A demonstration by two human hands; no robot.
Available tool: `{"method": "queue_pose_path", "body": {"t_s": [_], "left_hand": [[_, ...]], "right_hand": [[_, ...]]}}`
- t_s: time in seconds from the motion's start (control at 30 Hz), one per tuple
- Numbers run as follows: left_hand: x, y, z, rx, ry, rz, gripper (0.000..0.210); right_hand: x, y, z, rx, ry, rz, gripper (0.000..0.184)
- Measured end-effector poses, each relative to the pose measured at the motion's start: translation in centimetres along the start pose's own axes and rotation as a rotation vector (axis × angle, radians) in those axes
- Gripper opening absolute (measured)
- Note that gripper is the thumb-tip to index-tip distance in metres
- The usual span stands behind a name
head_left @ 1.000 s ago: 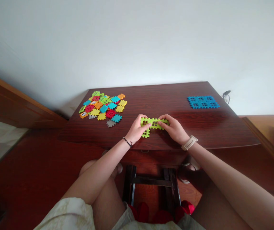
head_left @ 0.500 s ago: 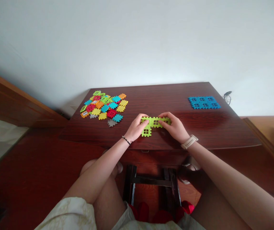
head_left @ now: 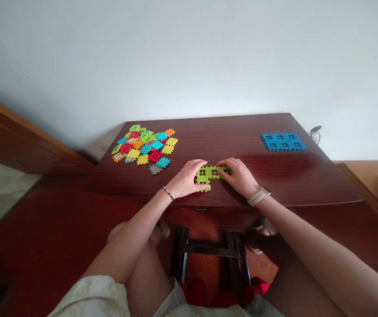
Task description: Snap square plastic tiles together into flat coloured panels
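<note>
Near the front edge of the table lie joined green interlocking tiles (head_left: 214, 172), several window-cut squares forming an L shape. My left hand (head_left: 189, 178) grips the left end, fingers at the far edge and thumb along the near edge of the lower tile. My right hand (head_left: 238, 175) is closed on the right end, its thumb on top and its fingers over the far edge, hiding part of the last tile.
A pile of mixed-colour interlocking tiles (head_left: 146, 147) lies at the table's back left. A joined blue tile panel (head_left: 283, 141) rests at the back right. The dark wooden table (head_left: 222, 136) stands against a white wall, with a black cable (head_left: 315, 130) beyond its right side.
The green tiles have come down flatter and closer to the table. My left thumb has moved from the top of the upper tile to the lower tile's near edge.
</note>
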State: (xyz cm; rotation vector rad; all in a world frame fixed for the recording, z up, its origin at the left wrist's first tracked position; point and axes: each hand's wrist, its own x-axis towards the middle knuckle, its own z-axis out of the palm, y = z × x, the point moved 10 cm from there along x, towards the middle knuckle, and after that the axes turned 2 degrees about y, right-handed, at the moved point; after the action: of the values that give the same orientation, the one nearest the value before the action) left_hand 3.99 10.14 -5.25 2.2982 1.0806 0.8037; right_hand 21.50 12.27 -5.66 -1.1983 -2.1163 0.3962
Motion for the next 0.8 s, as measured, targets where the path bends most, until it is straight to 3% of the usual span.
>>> {"method": "queue_pose_path", "body": {"t_s": [0.17,0.37,0.8], "left_hand": [[-0.3,0.4,0.9,-0.038,-0.092,0.031,0.096],[-0.3,-0.1,1.0,-0.030,-0.089,0.014,0.097],[0.1,0.1,0.9,-0.021,-0.089,0.031,0.078]], "right_hand": [[0.0,-0.2,0.0,-0.011,-0.001,-0.011,0.016],[-0.1,-0.3,0.2,-0.012,-0.018,-0.027,0.017],[-0.2,-1.1,0.2,-0.016,-0.044,-0.074,0.016]]}}
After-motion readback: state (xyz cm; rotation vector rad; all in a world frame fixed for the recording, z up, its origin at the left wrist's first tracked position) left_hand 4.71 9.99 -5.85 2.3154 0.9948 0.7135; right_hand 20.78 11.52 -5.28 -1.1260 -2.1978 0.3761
